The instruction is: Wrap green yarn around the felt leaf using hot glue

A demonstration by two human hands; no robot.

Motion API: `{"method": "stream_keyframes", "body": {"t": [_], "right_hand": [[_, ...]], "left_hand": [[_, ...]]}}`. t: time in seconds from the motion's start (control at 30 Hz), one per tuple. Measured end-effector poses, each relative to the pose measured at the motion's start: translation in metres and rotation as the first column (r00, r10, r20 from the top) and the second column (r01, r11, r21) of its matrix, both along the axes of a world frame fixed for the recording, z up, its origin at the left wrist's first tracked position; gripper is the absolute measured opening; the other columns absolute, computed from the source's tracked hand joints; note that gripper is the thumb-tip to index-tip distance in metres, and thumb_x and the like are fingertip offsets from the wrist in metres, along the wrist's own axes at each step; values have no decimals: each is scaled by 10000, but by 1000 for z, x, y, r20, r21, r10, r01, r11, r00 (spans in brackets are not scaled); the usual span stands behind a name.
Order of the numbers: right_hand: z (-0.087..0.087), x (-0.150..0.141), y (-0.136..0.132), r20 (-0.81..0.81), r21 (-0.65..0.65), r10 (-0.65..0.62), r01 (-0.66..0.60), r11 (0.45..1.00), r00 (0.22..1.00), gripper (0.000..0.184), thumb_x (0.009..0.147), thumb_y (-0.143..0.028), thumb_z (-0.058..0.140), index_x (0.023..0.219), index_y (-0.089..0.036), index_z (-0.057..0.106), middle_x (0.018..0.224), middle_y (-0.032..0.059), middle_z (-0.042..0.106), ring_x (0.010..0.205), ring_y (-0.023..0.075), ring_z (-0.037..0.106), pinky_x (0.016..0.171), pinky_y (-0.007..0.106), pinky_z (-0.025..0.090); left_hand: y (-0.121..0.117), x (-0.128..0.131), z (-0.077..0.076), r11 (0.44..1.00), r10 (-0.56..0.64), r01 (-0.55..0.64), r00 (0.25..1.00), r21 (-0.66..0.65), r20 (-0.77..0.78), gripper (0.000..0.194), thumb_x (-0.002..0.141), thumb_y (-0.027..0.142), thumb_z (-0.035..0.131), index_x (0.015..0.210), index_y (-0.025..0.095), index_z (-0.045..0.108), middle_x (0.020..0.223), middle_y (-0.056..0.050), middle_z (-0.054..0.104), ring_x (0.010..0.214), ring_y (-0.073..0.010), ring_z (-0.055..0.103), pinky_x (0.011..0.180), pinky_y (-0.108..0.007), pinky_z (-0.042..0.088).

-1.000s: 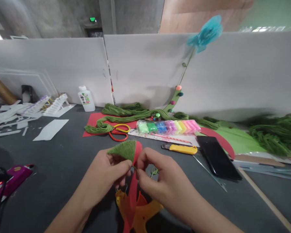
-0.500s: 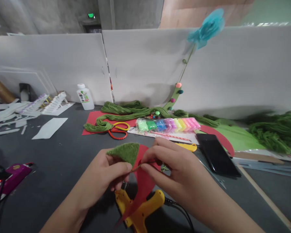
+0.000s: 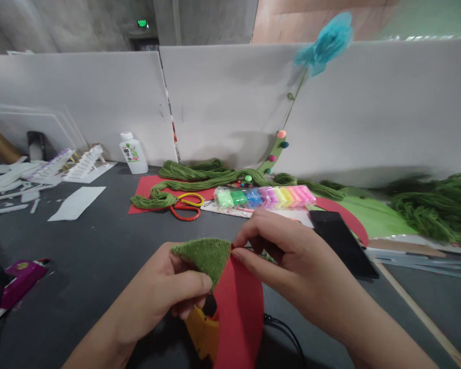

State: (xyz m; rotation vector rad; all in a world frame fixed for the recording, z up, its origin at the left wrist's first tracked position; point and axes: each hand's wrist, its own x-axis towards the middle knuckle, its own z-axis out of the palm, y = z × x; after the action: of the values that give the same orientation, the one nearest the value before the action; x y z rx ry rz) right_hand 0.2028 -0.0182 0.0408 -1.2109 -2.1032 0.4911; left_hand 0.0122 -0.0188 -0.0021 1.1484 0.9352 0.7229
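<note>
the red strip [image 3: 241,307], its end under a green yarn wrap [image 3: 207,257], is held nearer than the clay packs [image 3: 267,197], with dark tabletop [image 3: 209,229] separating them. left hand [image 3: 171,287] pinches the wrap; right hand [image 3: 288,251] pinches a yarn strand [image 3: 249,248] at its edge. the phone [image 3: 343,243], right of the packs, bounds room there.

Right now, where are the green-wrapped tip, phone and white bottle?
Green-wrapped tip [image 3: 207,257], head view: yarn-covered side.
Phone [image 3: 346,244], head view: dark screen.
White bottle [image 3: 132,154], head view: printed label.
</note>
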Motion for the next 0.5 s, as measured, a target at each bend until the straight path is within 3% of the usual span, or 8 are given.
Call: {"method": "stream_keyframes", "body": {"t": [0.17, 0.37, 0.5], "right_hand": [[-1, 2, 3, -14, -68, -57, 56, 996, 998, 52, 757, -158, 617, 724, -199, 617, 591, -45, 515, 552, 93, 460, 480, 199, 332], [0, 6, 7, -86, -185, 69, -83, 979, 994, 125, 762, -123, 575, 680, -194, 638, 564, -55, 519, 503, 67, 421, 446, 176, 319], [0, 7, 13, -158, -240, -56, 17, 971, 986, 144, 758, -135, 549, 628, -177, 592, 532, -53, 473, 487, 70, 389, 429, 180, 301]], "left_hand": [[0, -1, -2, 1000, 4, -4, 1000, 4, 17, 92, 655, 175, 565, 566, 154, 550, 472, 39, 510, 388, -42, 377, 370, -157, 272], [4, -1, -7, 1000, -21, 21, 1000, 8, -8, 91, 670, 171, 576, 582, 146, 573, 489, 34, 520, 398, -40, 384, 368, -147, 273], [7, 1, -5, 989, 130, -129, 991, 69, -13, 57, 734, 225, 612, 728, 169, 622, 502, 57, 537, 370, -30, 402, 360, -139, 279]]}}
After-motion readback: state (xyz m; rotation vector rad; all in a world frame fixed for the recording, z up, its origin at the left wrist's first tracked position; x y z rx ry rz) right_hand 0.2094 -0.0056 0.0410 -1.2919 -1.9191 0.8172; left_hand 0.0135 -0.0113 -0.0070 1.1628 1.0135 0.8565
